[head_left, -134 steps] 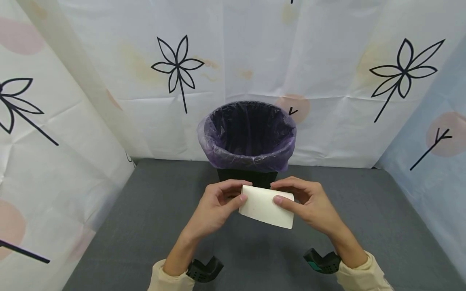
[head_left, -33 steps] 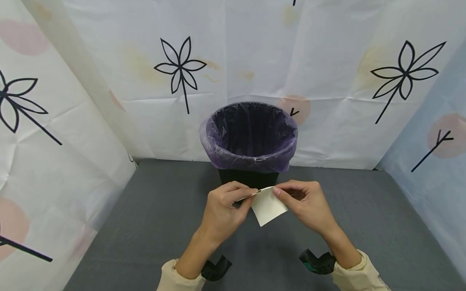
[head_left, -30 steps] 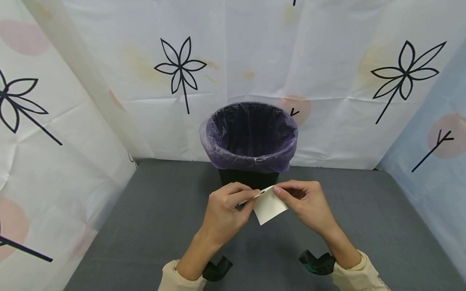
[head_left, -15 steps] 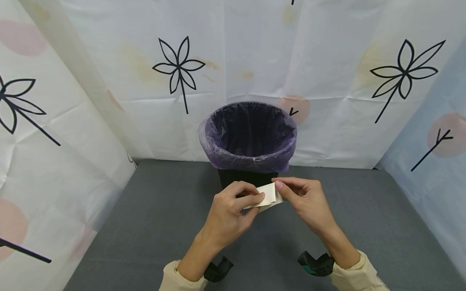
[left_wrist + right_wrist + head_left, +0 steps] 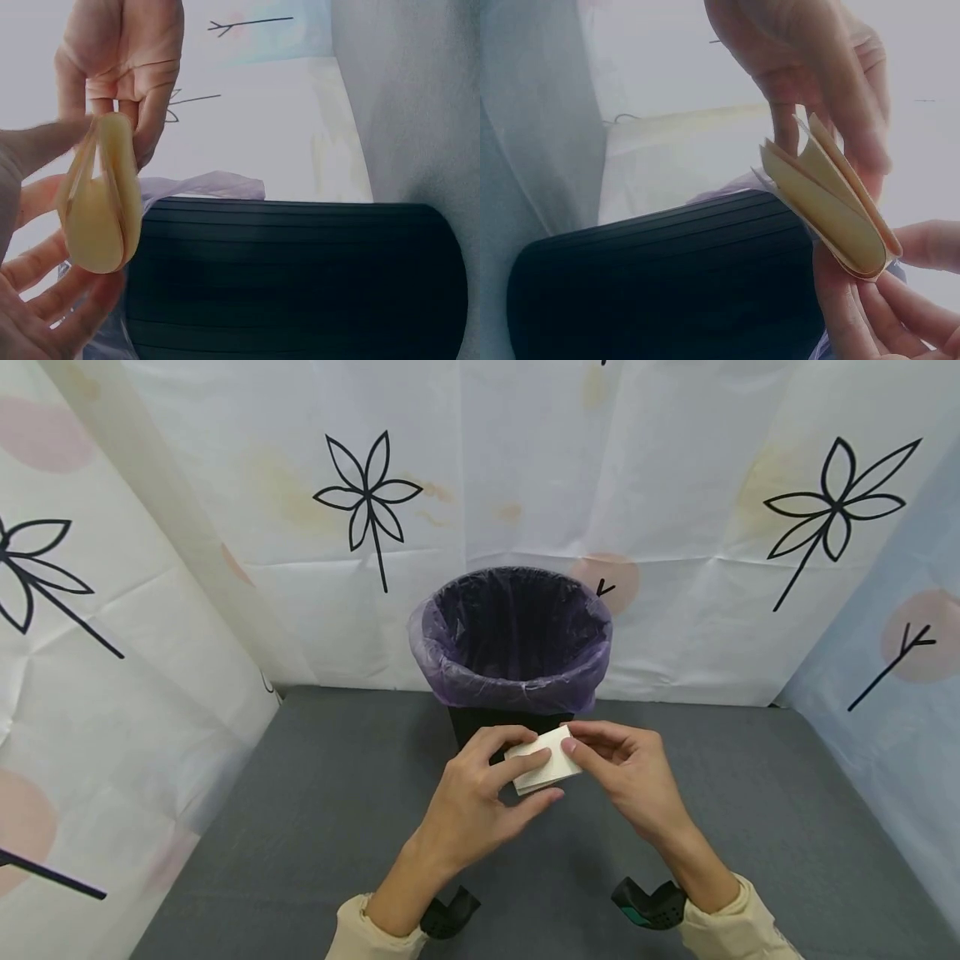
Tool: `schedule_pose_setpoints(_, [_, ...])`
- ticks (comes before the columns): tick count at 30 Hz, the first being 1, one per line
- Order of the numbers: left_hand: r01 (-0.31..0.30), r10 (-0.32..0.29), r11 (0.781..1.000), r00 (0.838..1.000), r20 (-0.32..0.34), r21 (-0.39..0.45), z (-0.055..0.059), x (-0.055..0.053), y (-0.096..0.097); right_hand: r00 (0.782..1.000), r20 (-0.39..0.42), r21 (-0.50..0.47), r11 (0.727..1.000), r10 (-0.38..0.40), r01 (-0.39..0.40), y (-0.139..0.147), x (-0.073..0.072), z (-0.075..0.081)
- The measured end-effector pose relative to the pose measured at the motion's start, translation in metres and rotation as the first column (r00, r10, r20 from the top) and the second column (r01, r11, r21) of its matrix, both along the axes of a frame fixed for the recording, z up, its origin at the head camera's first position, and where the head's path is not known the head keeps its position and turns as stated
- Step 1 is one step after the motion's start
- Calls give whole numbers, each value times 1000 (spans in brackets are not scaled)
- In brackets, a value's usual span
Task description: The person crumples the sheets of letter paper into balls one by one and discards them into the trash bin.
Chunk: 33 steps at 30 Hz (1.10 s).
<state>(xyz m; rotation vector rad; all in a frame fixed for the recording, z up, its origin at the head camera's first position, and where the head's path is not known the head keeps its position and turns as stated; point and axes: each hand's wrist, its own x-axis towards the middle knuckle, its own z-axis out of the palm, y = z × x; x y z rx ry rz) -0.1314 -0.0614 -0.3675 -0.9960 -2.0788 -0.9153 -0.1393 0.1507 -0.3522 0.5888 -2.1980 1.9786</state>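
Note:
A cream-coloured sheet of paper point(image 5: 542, 758), folded over into a small packet, is held between both hands in front of the bin. My left hand point(image 5: 476, 802) has it from the left, one finger lying across its face and the thumb just below its lower edge. From the right, my right hand point(image 5: 630, 768) pinches it, thumb on the near face and fingers behind. In the left wrist view the folded paper point(image 5: 101, 199) appears edge-on as a rounded loop. Several loosely stacked layers of the paper point(image 5: 825, 195) show in the right wrist view.
Behind the hands stands a black ribbed bin point(image 5: 667, 285) with a purple plastic bag point(image 5: 517, 693) over its rim. It stands on a dark grey surface point(image 5: 315, 827). Patterned white cloth point(image 5: 480, 460) hangs behind and at the sides.
The paper was a wider, flatter rectangle at first. Its right flap has been turned over, so it is now smaller and thicker. My left hand has moved right; its thumb has swung lower.

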Motion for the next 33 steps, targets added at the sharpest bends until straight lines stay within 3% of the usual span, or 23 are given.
schedule_pose_setpoints(4, [71, -91, 987, 986, 139, 142, 0, -1, 1, 1000, -29, 40, 999, -3, 4, 0, 0, 0])
schedule_pose_setpoints(6, [85, -136, 971, 965, 226, 223, 0, -2, 1, 999, -46, 58, 998, 2, 1, 0, 0, -1])
schedule_pose_setpoints(7, [88, -162, 962, 946, 281, 259, 0, -2, 0, 998, -55, 64, 998, 4, -1, 0, 0, -1])
schedule_pose_setpoints(9, [82, -209, 948, 889, 406, 308, 1, -2, -1, 997, -75, 71, 997, 10, -5, 0, 1, 0])
schedule_pose_setpoints(13, [68, -291, 930, 736, 611, 361, 4, -2, -5, 993, -120, 77, 997, 10, -1, -1, 0, -1])
schedule_pose_setpoints(14, [67, -304, 928, 707, 639, 367, 5, -2, -6, 991, -133, 79, 997, 11, -1, -1, 0, -1])
schedule_pose_setpoints(16, [69, -324, 922, 677, 661, 381, 6, -3, -7, 988, -153, 84, 996, 14, -1, -1, 0, -1])
schedule_pose_setpoints(18, [67, -332, 917, 672, 662, 392, 7, -3, -7, 986, -164, 87, 996, 21, -6, -2, 0, -1])
schedule_pose_setpoints(22, [48, -326, 911, 694, 642, 410, 9, -3, -6, 988, -145, 96, 995, 53, -39, -1, 0, -1])
schedule_pose_setpoints(29, [18, -318, 895, 726, 610, 445, 7, -4, -4, 995, -38, 139, 986, 94, -88, 2, -1, -1])
schedule_pose_setpoints(33, [15, -304, 899, 742, 598, 438, 7, -5, -3, 993, -66, 151, 984, 100, -89, 1, -1, -1])
